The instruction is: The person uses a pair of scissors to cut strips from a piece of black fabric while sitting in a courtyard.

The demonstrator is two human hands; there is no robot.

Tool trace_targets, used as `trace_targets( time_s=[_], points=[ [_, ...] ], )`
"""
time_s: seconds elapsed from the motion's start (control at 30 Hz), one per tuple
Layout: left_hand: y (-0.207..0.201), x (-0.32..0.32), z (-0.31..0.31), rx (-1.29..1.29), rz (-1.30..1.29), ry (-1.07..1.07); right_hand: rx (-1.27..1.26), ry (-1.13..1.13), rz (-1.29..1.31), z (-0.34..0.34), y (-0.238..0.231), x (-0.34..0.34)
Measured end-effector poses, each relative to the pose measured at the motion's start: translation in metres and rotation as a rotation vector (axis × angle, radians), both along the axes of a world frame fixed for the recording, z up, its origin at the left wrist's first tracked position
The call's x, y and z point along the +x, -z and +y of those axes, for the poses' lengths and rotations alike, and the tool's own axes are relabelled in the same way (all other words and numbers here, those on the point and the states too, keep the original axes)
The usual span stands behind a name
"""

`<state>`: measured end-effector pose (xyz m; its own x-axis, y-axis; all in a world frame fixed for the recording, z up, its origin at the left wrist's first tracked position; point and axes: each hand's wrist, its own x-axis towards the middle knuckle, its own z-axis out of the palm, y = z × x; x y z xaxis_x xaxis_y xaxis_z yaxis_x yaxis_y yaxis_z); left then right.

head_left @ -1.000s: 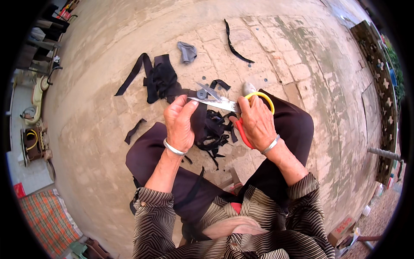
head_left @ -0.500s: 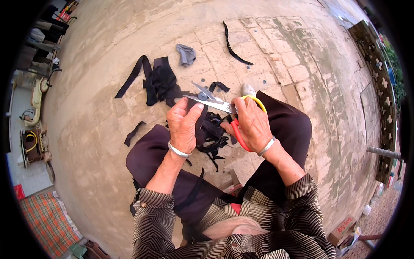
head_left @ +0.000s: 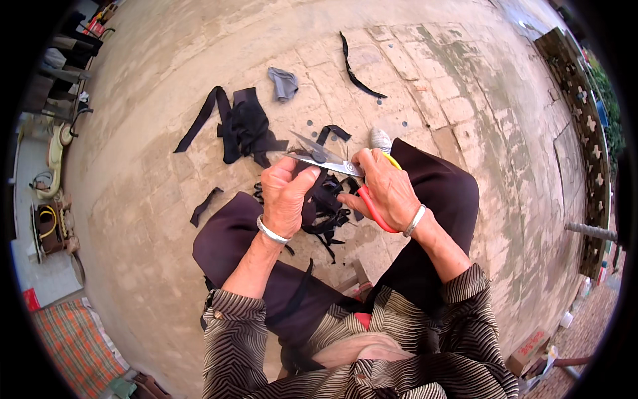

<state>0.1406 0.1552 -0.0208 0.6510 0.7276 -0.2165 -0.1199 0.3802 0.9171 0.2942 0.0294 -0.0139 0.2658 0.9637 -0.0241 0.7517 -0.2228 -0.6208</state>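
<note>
Left hand [head_left: 284, 201] pinched dark cloth [head_left: 310, 207] at its one o'clock, where a button [head_left: 319, 157] had just tipped deeper between the parted scissors [head_left: 343, 165] the right hand [head_left: 388, 193] gripped at three o'clock, so the cut seemed unfinished.

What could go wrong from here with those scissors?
The open blades of the scissors in the right hand sit close to the fingertips of the left hand, so a slip might nick them. The dark cloth could shift, skewing a cut. Small offcuts might get lost among the black scraps.
</note>
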Motion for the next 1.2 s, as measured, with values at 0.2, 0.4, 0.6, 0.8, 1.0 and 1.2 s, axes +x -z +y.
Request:
trace_targets(
  time_s=[0.2, 0.4, 0.6, 0.8, 1.0, 1.2],
  points=[
    [-0.004, -0.002, 0.01, -0.091, -0.073, -0.071, -0.026, 0.17, 0.065, -0.008, 0.023, 0.029],
    [0.008, -0.003, 0.019, -0.035, -0.034, -0.132, -0.025, 0.179, 0.795, 0.004, 0.016, 0.044],
    [0.015, -0.003, 0.023, -0.042, -0.085, -0.186, 0.022, 0.255, 1.07, 0.003, 0.004, 0.047],
    [0.015, -0.005, 0.017, -0.112, -0.139, -0.031, 0.203, 0.234, 1.116, -0.001, 0.016, 0.028],
    [0.019, 0.001, 0.011, -0.16, -0.168, 0.014, 0.26, 0.096, 1.221, 0.006, 0.03, -0.008],
    [0.024, -0.006, 0.02, -0.173, -0.22, 0.001, 0.191, 0.002, 1.046, 0.011, 0.03, -0.024]
  ],
)
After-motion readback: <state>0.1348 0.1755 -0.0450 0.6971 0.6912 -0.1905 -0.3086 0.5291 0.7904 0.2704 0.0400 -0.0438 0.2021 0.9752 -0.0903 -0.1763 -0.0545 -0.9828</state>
